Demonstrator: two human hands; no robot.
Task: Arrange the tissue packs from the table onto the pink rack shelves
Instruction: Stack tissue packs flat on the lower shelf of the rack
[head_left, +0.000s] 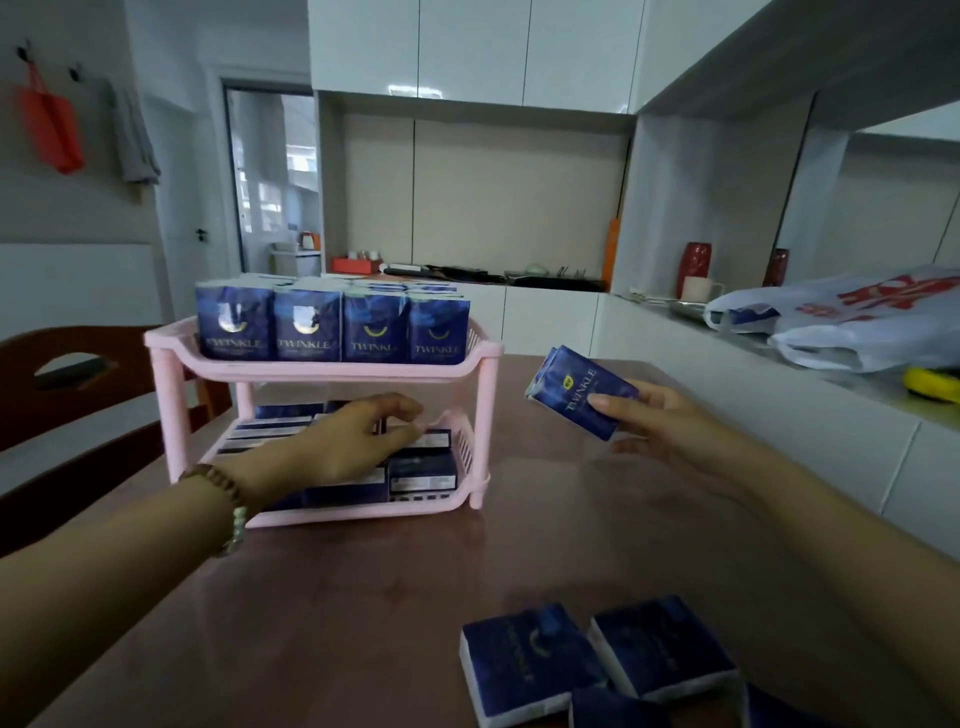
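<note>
Pink rack stands at the far left of the brown table, two shelves, open toward the camera. Top shelf is full across its front: four blue packs upright, side by side, more behind them. Lower shelf holds packs lying flat, some bare floor at its front rim. Left hand is inside the lower shelf over the flat packs, fingers bent by the front rim; cannot tell whether they grip anything. Beaded bracelet on that wrist. Right hand pinches one pack, tilted, in the air just right of the rack's right post. Bare tabletop lies between the rack and the near edge. Loose packs lie flat at the near edge, touching one another, some cut off by the frame. Chair back left of the table. White counter runs along the right, carrying a plastic bag.
</note>
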